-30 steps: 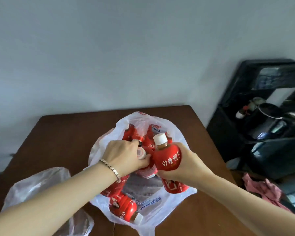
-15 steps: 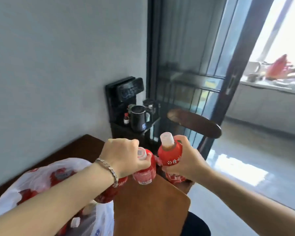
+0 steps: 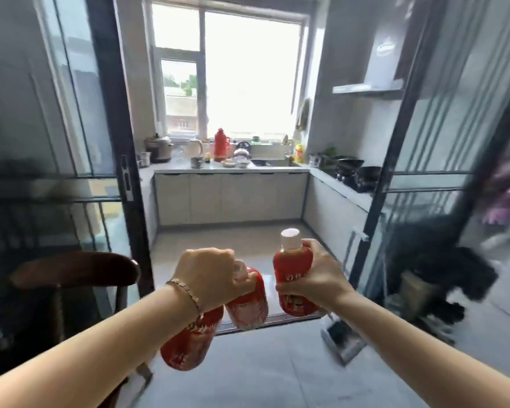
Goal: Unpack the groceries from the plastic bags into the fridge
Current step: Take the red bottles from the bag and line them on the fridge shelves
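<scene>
My left hand (image 3: pixel 212 278), a thin bracelet on its wrist, grips two red drink bottles by their necks; one bottle (image 3: pixel 249 301) hangs just right of the fist and the other (image 3: pixel 189 343) dangles lower under the wrist. My right hand (image 3: pixel 315 278) holds two more red bottles: an upright one with a white cap (image 3: pixel 292 260) and a second (image 3: pixel 296 304) below the fingers. Both hands are held out in front of me at mid-height. No fridge and no plastic bag are in view.
A doorway with dark-framed sliding glass doors (image 3: pixel 115 160) opens onto a kitchen with grey cabinets (image 3: pixel 233 195), a cluttered counter and a bright window. A wooden chair back (image 3: pixel 77 269) stands at lower left. A dustpan (image 3: pixel 342 340) leans by the right door frame.
My view has swung from the table and bag to the kitchen doorway. Both hands still carry the red bottles, now held out towards the doorway.
</scene>
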Demonstrator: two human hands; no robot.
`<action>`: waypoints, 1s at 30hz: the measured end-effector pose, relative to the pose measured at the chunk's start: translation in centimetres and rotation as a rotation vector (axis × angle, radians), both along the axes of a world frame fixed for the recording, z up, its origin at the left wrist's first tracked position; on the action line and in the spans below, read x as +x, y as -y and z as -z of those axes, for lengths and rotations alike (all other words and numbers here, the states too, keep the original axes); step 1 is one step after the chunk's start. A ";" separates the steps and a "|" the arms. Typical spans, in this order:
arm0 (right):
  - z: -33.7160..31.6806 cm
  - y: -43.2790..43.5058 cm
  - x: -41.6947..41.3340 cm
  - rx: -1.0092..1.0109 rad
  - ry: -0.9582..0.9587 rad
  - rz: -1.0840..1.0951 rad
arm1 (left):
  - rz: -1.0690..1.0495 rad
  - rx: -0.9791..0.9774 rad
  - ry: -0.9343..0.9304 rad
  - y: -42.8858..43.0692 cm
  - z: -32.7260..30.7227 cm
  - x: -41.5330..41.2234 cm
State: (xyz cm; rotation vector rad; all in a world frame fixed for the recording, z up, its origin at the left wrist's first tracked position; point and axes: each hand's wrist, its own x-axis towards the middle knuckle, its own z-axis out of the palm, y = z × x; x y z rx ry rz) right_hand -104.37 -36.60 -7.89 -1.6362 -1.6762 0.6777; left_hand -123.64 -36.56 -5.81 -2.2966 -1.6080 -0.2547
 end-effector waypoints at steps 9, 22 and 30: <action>-3.5 0.0 29.0 0.081 0.093 0.417 | 0.401 0.030 0.095 -8.1 -3.2 31.0; -4.1 0.3 59.5 0.043 0.099 0.981 | 0.947 0.025 0.096 -15.4 -4.8 67.8; -7.8 -0.8 76.9 0.128 0.113 1.277 | 1.206 0.068 0.152 -18.6 -10.1 90.5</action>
